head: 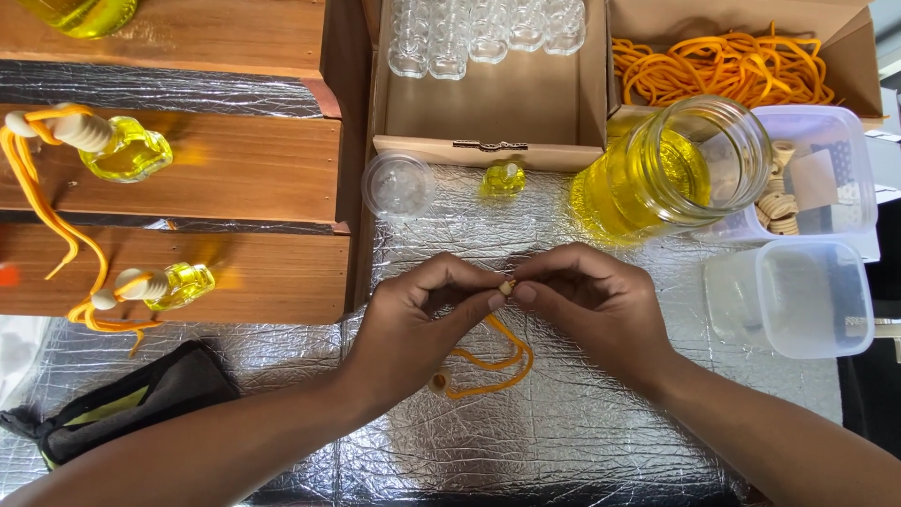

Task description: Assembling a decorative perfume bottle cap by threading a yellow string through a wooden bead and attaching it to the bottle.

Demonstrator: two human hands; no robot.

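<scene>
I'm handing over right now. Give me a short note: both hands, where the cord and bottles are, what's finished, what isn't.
Left hand and right hand: fingertips pinch one small wooden bead, with the orange cord looping below onto the foil-covered table.
Done: two corded, capped yellow-filled glass bottles lie on the wooden shelves.
Left: one small filled bottle, uncapped, sits by the cardboard box; empty bottles inside.
Supplies: large jar of yellow liquid, spare cords.

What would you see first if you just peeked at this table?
First the two hands, left hand and right hand, meeting mid-table to pinch a small bead on an orange cord. Next, the big jar of yellow liquid just behind them, and the tangle of orange cords in the box at top right.
</scene>
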